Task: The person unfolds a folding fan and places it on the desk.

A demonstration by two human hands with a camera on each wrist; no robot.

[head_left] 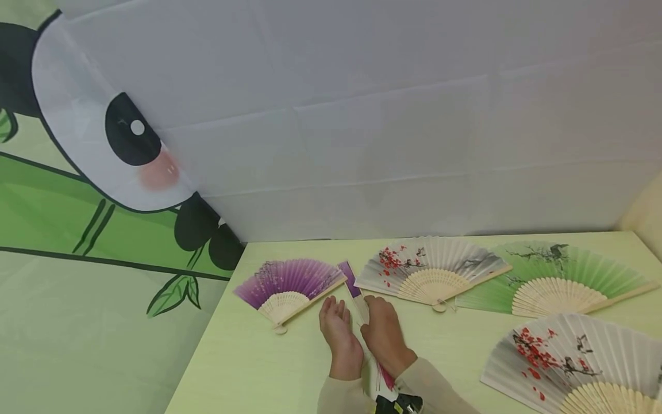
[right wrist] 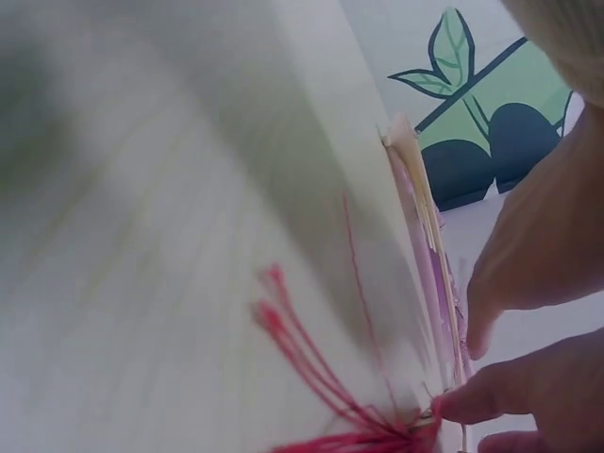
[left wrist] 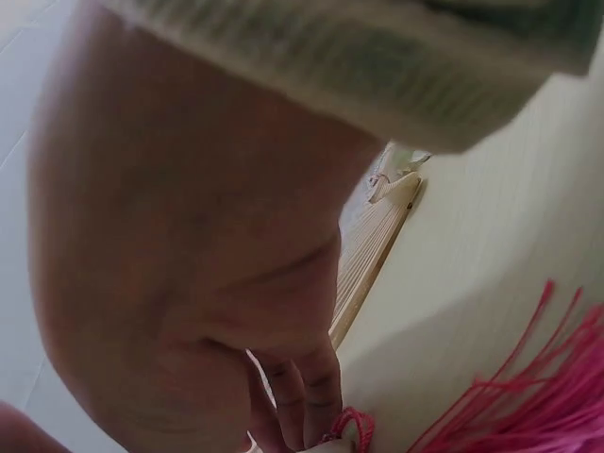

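My right hand (head_left: 387, 334) grips a folded purple hand fan (head_left: 350, 280) with pale wooden ribs, just above the table. A pink tassel (head_left: 385, 376) hangs from its lower end; the tassel's strands (left wrist: 533, 406) fill the lower right of the left wrist view. Beside the fan, my left hand (head_left: 341, 342) is turned palm up with loosely bent fingers; nothing is seen in it. In the right wrist view, fingers (right wrist: 510, 387) reach the tassel's cord. An open purple fan (head_left: 289, 282) lies left of my hands.
To the right lie an open white fan with red blossoms (head_left: 439, 267), a green fan (head_left: 561, 279) and another white fan (head_left: 564, 362). They rest on a pale yellow table (head_left: 238, 368). White cloth (head_left: 393, 126) and a panda-printed sheet (head_left: 119, 224) stand behind and left.
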